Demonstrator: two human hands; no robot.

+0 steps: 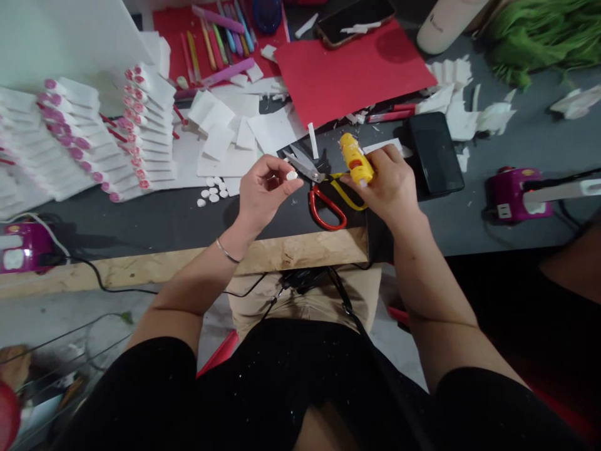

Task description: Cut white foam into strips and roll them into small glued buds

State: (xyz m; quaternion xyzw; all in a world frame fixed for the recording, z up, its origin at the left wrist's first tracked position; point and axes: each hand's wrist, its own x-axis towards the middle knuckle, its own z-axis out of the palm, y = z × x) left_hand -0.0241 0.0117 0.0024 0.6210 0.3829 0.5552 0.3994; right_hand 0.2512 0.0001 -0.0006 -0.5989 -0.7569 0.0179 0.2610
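Observation:
My left hand is closed in a pinch on a small white disc. To its right, my right hand is wrapped round a yellow plastic tool with a pale tip pointing down toward me; its exact kind is unclear. Between the hands lie scissors with one red and one yellow handle, the blades spread apart. A small group of similar white discs rests on the dark table left of my left hand. Just behind that hand is a heap of white paper pieces.
Rows of white folded pieces with pink ends fill the left side. A red sheet, pens and a phone lie at the back. Another phone, a purple socket block and green strands are at right.

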